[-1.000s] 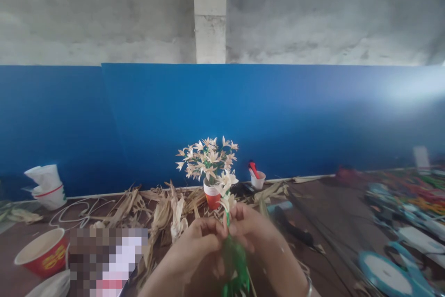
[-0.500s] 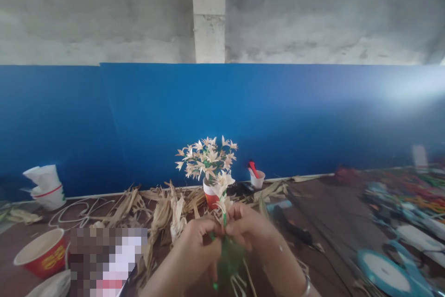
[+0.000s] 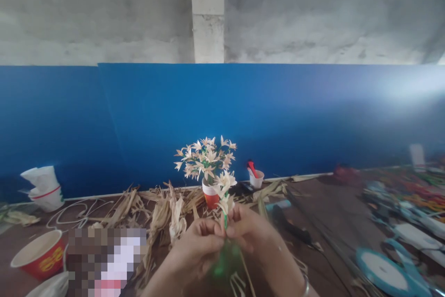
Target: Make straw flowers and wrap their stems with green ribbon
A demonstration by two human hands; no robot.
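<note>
A spray of pale artificial flowers [image 3: 225, 185], with a green-wrapped stem [image 3: 225, 219], stands upright between my two hands. My right hand [image 3: 253, 231] pinches the stem just below the lower blossom. My left hand [image 3: 199, 247] is closed at the same stem, its thumb and forefinger pressed together beside the right fingertips. Below them, the green lower part [image 3: 225, 259] is blurred by motion. Right behind the spray, a red and white paper cup [image 3: 210, 195] holds a bunch of similar pale flowers [image 3: 207, 158].
Dried corn husks [image 3: 162, 211] lie across the brown table. On the left are a red paper bowl [image 3: 43, 255], a white cord [image 3: 78, 211] and a stuffed white cup [image 3: 47, 195]. A small cup [image 3: 256, 179] stands behind; a blue-rimmed spool [image 3: 382, 271] lies at right. A blue panel [image 3: 278, 116] rises behind.
My left fingers have shifted up and in toward the stem, from a lower, more spread position. The lower blossom now shows more clearly above my right hand. The view has shifted slightly.
</note>
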